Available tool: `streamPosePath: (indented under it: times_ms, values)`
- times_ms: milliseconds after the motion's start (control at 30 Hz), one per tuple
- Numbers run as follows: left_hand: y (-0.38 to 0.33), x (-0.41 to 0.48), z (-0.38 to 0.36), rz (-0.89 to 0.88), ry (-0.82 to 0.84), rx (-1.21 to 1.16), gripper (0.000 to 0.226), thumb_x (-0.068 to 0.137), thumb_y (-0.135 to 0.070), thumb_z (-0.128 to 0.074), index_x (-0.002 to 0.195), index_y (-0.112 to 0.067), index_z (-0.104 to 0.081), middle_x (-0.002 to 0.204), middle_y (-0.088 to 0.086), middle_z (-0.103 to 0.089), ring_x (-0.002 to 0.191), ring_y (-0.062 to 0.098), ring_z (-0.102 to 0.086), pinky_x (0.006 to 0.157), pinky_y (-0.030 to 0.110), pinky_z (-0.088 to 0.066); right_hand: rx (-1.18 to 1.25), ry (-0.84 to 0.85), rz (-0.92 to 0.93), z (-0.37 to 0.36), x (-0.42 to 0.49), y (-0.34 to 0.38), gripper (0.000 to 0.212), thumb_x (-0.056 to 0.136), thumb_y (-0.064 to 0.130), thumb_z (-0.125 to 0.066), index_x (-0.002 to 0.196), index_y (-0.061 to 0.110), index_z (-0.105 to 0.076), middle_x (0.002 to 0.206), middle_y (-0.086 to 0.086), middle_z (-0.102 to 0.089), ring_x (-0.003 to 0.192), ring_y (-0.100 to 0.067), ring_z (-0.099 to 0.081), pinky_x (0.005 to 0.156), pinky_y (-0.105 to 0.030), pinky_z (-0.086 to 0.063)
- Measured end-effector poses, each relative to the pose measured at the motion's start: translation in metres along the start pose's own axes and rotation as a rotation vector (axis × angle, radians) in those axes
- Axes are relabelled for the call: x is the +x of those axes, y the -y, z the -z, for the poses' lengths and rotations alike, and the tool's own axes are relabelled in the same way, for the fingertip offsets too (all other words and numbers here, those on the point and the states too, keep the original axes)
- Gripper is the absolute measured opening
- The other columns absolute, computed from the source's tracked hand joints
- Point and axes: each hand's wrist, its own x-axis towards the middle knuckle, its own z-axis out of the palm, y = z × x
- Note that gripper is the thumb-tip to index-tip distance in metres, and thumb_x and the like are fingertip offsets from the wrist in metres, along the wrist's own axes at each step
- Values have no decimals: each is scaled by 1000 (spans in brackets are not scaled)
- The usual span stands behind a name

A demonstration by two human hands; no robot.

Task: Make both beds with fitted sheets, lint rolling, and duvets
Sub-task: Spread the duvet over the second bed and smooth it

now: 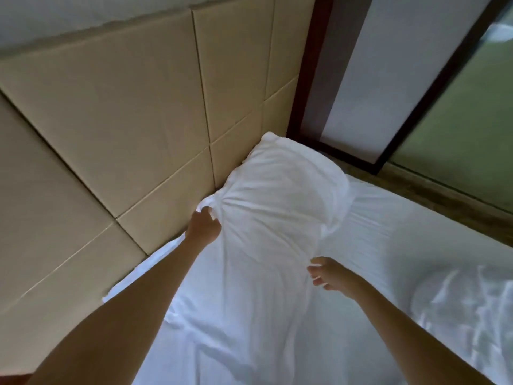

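Head view: left hand [204,225] pinches pillow [277,195].

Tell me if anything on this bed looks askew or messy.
The pillow against the headboard is creased and bunched at the corner the left hand grips. The white bedding at right lies rumpled.

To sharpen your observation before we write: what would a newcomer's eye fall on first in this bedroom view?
The plump white pillow stands out first, lying at the head of the bed against the beige padded headboard. The left hand grips its left corner by the headboard, bunching the fabric. The right hand is open with its fingers spread at the pillow's lower right edge, over the white sheet.
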Motion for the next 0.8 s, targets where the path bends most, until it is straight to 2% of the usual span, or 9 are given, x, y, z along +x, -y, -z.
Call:
streamPosePath:
  times_ms: [100, 200, 333, 433, 467, 500, 567, 700, 800]
  values:
    - [32, -17, -42, 10, 146, 64, 36, 95, -16, -43, 130, -7, -51, 133, 12, -54, 123, 29, -49, 95, 30, -40, 1, 147, -66, -40, 5, -30, 29, 95, 25, -51, 124, 20, -50, 92, 3, -58, 80, -11, -58, 69, -24, -39]
    - [51, -40, -69, 38, 172, 113, 33, 95, -10, -40, 123, -7, -58, 129, 11, -58, 121, 28, -51, 95, 28, -40, 51, 158, -122, -46, -8, -66, 17, 95, 23, -51, 111, 21, -54, 91, 2, -58, 76, -9, -59, 65, -22, -39]
    - [42, -81, -92, -4, 186, 95, 32, 92, -5, -42, 115, -6, -64, 123, 11, -62, 117, 29, -54, 92, 28, -41, 108, -5, -175, -13, -36, -117, 16, 95, 11, -48, 108, 12, -58, 82, -1, -61, 66, -9, -60, 60, -20, -39]
    - [10, -115, -109, -91, 209, 51, 31, 90, -4, -44, 111, -7, -66, 120, 10, -65, 114, 29, -56, 89, 28, -41, 198, -206, -137, 26, -61, -169, 29, 95, -5, -38, 118, -8, -56, 65, -5, -66, 49, -11, -59, 46, -15, -40]
    - [-4, -128, -116, -125, 217, 43, 30, 90, -4, -44, 109, -7, -66, 118, 10, -65, 112, 29, -56, 89, 28, -42, 182, -290, -117, 38, -72, -188, 29, 96, -4, -39, 119, -8, -57, 74, -10, -69, 54, -12, -59, 50, -16, -44]
    - [-18, -143, -123, -159, 222, 40, 30, 90, -4, -43, 108, -7, -67, 117, 10, -66, 111, 29, -57, 89, 29, -43, 169, -363, -117, 48, -84, -205, 28, 96, -1, -42, 116, -2, -60, 90, -16, -70, 66, -15, -60, 62, -20, -49]
    - [-49, -175, -139, -218, 231, 42, 30, 89, -5, -43, 107, -9, -67, 116, 8, -66, 110, 29, -57, 88, 29, -44, 135, -488, -98, 67, -111, -236, 25, 93, 3, -49, 113, 7, -64, 114, -18, -65, 87, -18, -56, 85, -29, -48]
    - [-111, -255, -184, -372, 259, 103, 29, 91, -7, -42, 106, -10, -67, 118, 9, -65, 112, 30, -57, 92, 32, -44, 30, -600, -43, 105, -176, -308, 27, 93, 4, -48, 113, 5, -66, 120, -13, -64, 104, -24, -59, 85, -24, -38]
    - [-153, -332, -228, -455, 278, 104, 28, 91, -8, -43, 104, -9, -67, 115, 10, -66, 110, 30, -58, 91, 32, -46, -7, -648, -41, 133, -224, -381, 27, 93, 5, -47, 111, 8, -67, 124, -6, -63, 117, -23, -56, 95, -21, -34]
